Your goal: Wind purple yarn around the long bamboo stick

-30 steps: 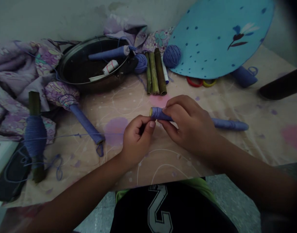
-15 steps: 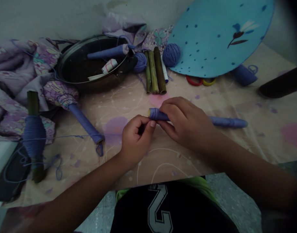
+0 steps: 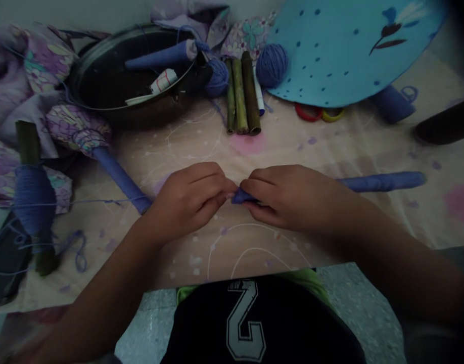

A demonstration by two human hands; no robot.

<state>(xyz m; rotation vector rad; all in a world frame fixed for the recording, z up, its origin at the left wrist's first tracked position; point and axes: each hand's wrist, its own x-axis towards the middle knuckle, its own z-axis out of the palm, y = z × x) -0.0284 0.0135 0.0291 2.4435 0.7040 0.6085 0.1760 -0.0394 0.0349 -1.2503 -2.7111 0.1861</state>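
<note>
My right hand (image 3: 285, 194) is wrapped round a stick covered in blue-purple yarn (image 3: 385, 182), which lies across in front of me and sticks out to the right. My left hand (image 3: 197, 197) is closed in a pinch at the stick's left end, with its fingertips close to those of the right. A strand of yarn (image 3: 97, 201) runs from a yarn-wound stick bobbin (image 3: 35, 202) at the far left towards the left hand, where the wrist hides it. The fingers mostly cover the stick's end.
Behind stand a black pan (image 3: 103, 103), green stalks (image 3: 239, 96), a yarn ball (image 3: 272, 65) and a blue dotted fan-like sheet (image 3: 330, 55). A cloth-headed, yarn-wrapped stick (image 3: 120, 177) lies left. Red-handled scissors (image 3: 308, 112) peek from beneath the sheet.
My left hand has turned over, its back now upward, and pinches at the stick's end. The stick's free end reaches further right. The whole view has shifted slightly.
</note>
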